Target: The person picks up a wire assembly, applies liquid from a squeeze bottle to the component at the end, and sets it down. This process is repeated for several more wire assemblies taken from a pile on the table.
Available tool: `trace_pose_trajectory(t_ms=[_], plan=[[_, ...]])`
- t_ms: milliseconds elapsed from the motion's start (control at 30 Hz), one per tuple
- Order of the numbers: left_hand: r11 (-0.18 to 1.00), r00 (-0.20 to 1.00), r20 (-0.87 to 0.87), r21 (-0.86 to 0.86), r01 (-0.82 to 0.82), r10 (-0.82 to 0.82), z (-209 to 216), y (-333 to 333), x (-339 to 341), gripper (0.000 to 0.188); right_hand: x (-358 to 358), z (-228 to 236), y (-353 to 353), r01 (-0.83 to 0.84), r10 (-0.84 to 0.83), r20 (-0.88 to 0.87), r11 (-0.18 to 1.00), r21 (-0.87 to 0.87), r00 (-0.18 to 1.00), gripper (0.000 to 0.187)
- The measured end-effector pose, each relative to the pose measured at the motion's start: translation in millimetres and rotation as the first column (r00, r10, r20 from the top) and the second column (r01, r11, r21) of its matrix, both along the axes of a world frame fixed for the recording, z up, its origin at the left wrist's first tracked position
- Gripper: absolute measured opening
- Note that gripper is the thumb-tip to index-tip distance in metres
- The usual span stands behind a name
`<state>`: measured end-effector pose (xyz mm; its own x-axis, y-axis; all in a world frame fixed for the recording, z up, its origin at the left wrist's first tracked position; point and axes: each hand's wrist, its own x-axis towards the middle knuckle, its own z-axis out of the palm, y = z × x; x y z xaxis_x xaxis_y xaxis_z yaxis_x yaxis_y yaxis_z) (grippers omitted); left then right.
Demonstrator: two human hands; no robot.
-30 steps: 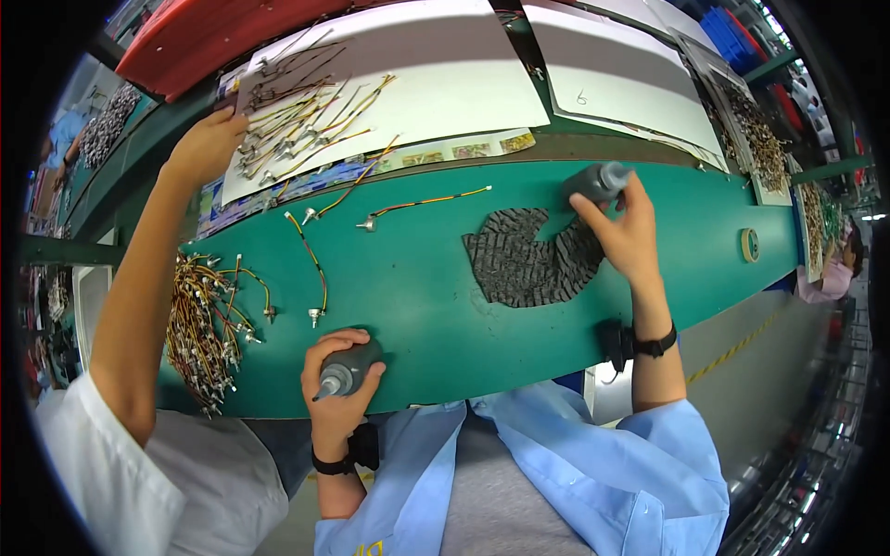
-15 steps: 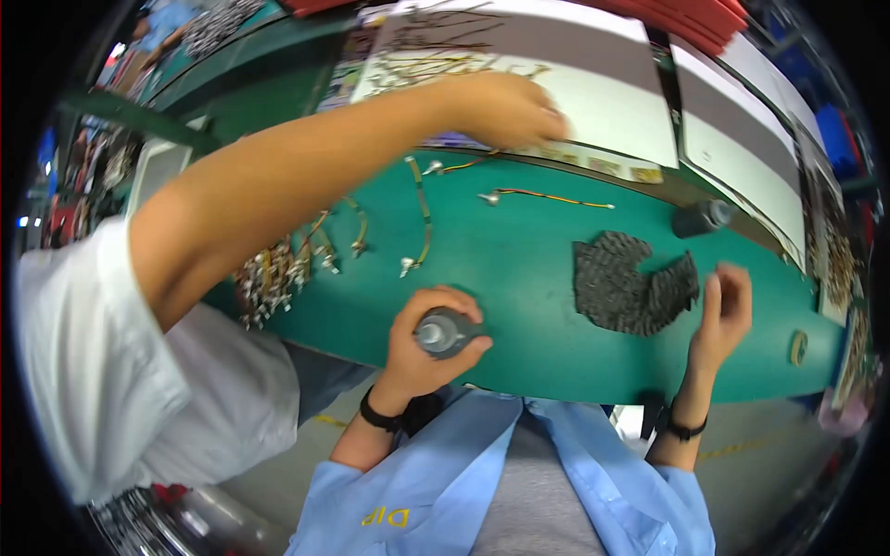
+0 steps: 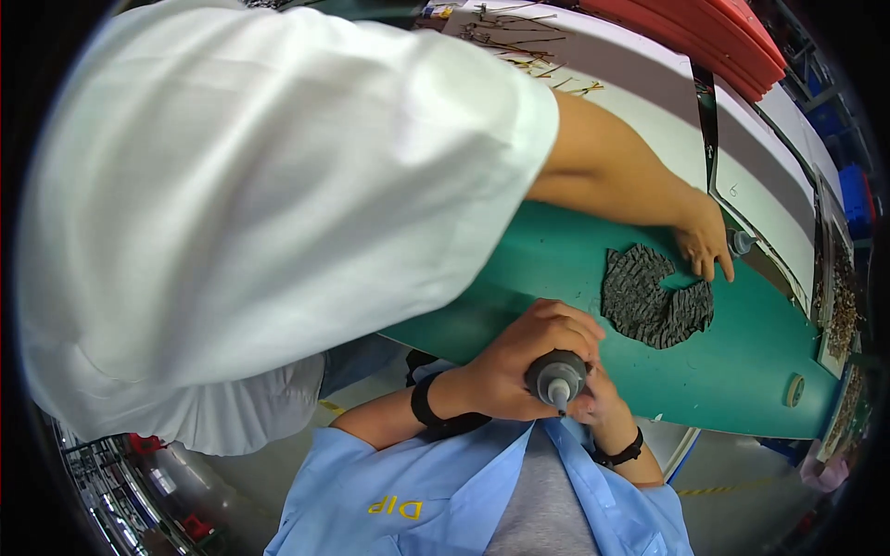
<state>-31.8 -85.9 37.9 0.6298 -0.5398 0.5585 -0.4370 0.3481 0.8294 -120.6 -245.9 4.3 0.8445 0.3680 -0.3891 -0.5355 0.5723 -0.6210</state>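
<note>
Close in front of my chest is a dark squeeze bottle [image 3: 559, 378] with a pale nozzle that points toward me. My left hand [image 3: 524, 361] is wrapped round it from the left. Against the bottle's right side my right hand [image 3: 601, 398] closes in, its fingers curled and partly hidden behind the bottle. Beyond my hands, a crinkled dark grey cloth-like piece [image 3: 649, 301] lies on the green tabletop [image 3: 533, 264], bent in a C shape.
A co-worker's white sleeve [image 3: 306, 176] covers the left side. That person's hand [image 3: 705, 236] reaches down beside a second bottle [image 3: 742, 243]. A tape roll [image 3: 794, 390] lies at the right. Red trays [image 3: 705, 37] and white boards [image 3: 640, 65] with thin wires stand at the back.
My left hand has carried the bottle rightward and toward me, tilting it. My right hand has come from the far right to the bottle. The co-worker's arm has swung right across the table.
</note>
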Motion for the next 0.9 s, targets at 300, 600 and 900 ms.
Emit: trace_pose_trajectory(t_ms=[300,600,900], plan=[[0.983,0.968,0.25,0.168,-0.076,0.032,4,-21,-15,0.049,-28,-26,-10,0.249,-0.246,0.06,0.967,-0.059,0.967,0.092],[0.994,0.994,0.109,0.111,0.008,-0.02,2,-54,-16,0.041,-51,-27,-3,0.568,-0.492,-0.29,0.752,0.335,0.821,0.089],[0.965,0.925,0.369,0.194,-0.175,0.093,-4,-39,-3,0.051,-21,-11,-1,0.498,-0.336,-0.376,0.683,0.534,0.864,0.085]])
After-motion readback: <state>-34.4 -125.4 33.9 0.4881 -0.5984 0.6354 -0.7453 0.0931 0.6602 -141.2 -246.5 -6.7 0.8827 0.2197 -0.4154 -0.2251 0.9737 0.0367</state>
